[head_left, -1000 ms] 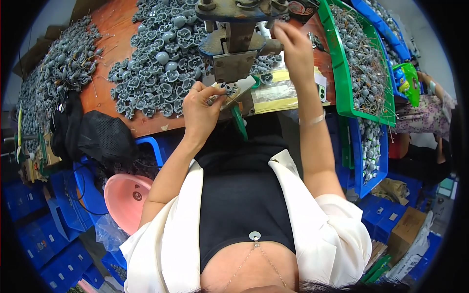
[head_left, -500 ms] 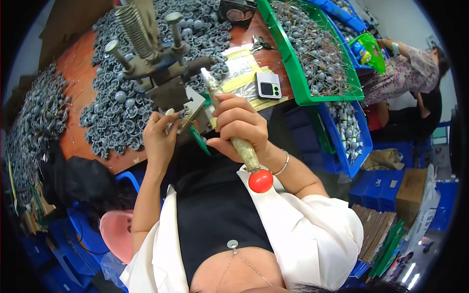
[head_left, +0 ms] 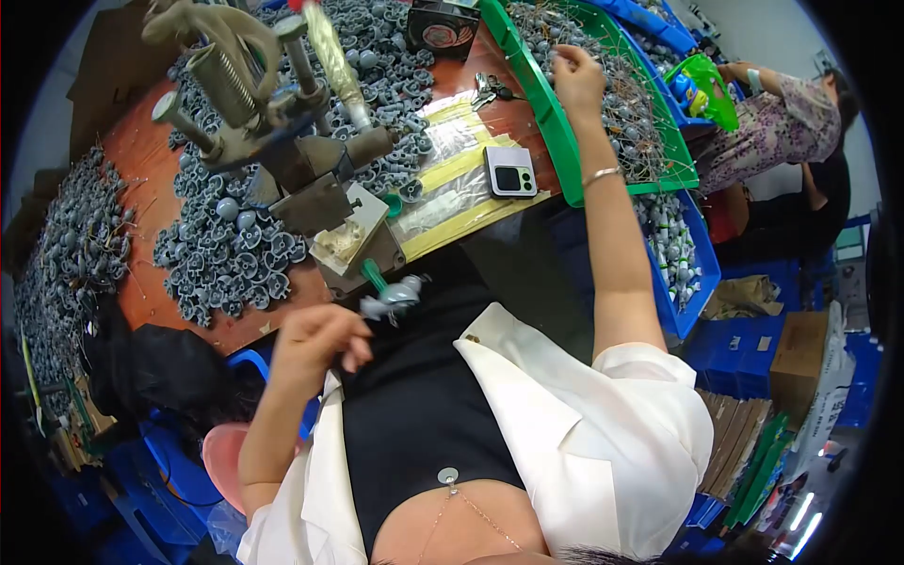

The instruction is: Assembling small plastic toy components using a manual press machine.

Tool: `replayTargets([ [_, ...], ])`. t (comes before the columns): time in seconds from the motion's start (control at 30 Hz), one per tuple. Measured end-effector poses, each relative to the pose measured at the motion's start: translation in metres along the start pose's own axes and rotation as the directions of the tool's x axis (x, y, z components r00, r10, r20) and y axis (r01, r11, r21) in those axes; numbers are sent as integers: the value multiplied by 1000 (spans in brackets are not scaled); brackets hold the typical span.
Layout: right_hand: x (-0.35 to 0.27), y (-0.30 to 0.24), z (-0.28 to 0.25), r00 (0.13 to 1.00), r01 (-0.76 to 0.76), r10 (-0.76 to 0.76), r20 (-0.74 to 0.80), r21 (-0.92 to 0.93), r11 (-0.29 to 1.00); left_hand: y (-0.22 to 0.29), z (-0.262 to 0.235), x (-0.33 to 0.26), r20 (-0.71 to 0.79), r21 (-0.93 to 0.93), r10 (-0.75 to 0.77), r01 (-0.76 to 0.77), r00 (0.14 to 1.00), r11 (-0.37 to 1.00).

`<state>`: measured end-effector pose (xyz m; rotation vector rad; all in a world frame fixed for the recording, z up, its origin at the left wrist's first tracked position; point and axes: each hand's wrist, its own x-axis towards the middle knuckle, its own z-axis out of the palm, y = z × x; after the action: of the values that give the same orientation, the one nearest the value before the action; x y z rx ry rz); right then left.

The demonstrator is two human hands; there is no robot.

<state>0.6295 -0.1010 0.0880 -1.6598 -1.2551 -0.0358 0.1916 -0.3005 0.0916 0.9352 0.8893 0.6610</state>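
"Near side?"

"Left hand (head_left: 317, 344) short of the counter's (head_left: 247, 326) front edge; fingers loosely parted, free of the grey part (head_left: 395, 296), blurred just beyond, off that edge."

"Farther?"

"Open room about the phone (head_left: 509, 172); right hand (head_left: 577, 83) over wired parts (head_left: 633, 127), inside the green tray's (head_left: 554, 146) left rim; whether it holds any, I cannot tell."

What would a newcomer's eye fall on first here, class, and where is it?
Probably the heap of grey parts spread across the orange table, behind the metal press. To the right, the right hand is over the green tray. Nearer, a blurred grey piece shows beside the left hand.
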Motion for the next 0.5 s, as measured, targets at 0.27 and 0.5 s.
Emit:
replayTargets([
  [0.27,79,106,-7,732,-681,592,338,344,647,99,-250,-25,-725,382,684,-875,-83,298],
  [0.5,69,74,-35,665,-665,606,436,715,216,54,-167,50,-222,956,903,-100,368,275],
])
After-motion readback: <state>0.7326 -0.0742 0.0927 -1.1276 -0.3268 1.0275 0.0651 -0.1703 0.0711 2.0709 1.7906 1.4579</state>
